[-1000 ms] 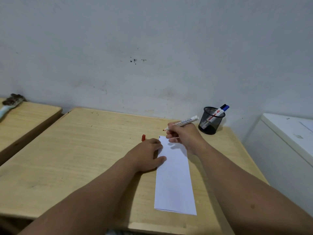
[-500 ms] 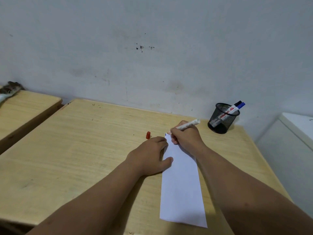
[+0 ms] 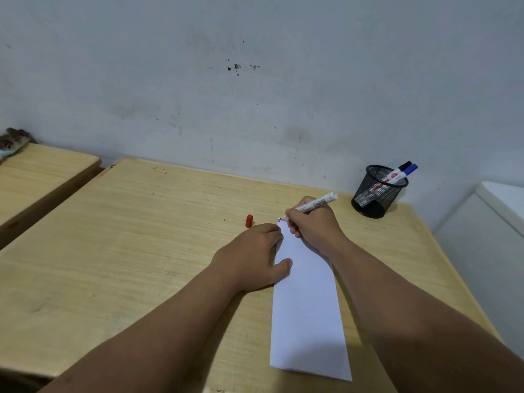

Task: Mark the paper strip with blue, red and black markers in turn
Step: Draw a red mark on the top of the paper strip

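A long white paper strip (image 3: 307, 313) lies lengthwise on the wooden desk (image 3: 141, 236). My right hand (image 3: 314, 226) grips an uncapped red marker (image 3: 316, 204) with its tip touching the strip's far left corner, where a small blue mark and a red mark show. My left hand (image 3: 252, 256) rests flat on the strip's left edge, thumb on the paper, holding nothing. The red cap (image 3: 249, 220) lies on the desk just left of the strip's far end. The blue marker (image 3: 411, 169) and the black marker (image 3: 404, 165) stand in the pen holder.
A black mesh pen holder (image 3: 375, 194) stands at the desk's far right corner by the wall. A second wooden desk (image 3: 42, 171) sits to the left across a gap. A white cabinet (image 3: 499, 211) stands to the right.
My right hand lowered the red marker's tip from above the desk onto the strip's far left corner. A red mark now shows there. My left hand stayed on the paper.
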